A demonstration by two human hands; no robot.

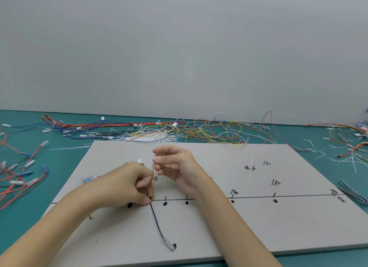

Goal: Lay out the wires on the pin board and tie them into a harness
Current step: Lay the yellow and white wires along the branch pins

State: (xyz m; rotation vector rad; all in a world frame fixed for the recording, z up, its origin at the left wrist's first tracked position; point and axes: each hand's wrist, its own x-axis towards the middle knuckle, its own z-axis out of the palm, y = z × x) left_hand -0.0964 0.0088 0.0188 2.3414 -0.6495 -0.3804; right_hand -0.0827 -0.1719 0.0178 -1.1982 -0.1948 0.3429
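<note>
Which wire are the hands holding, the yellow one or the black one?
The yellow wire. The right hand pinches its top end and the left hand pinches it lower down. The black wire lies untouched on the board, trailing toward the person.

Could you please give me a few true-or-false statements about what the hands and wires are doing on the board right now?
1. The right hand pinches the upper end of the yellow wire. True.
2. The left hand rests flat on the table. False: it pinches the yellow wire's lower part on the pin board.
3. The black wire lies on the board, nearer the camera than the hands. True.
4. The loose cable tie lies left of both hands. False: it lies to their right.
</note>
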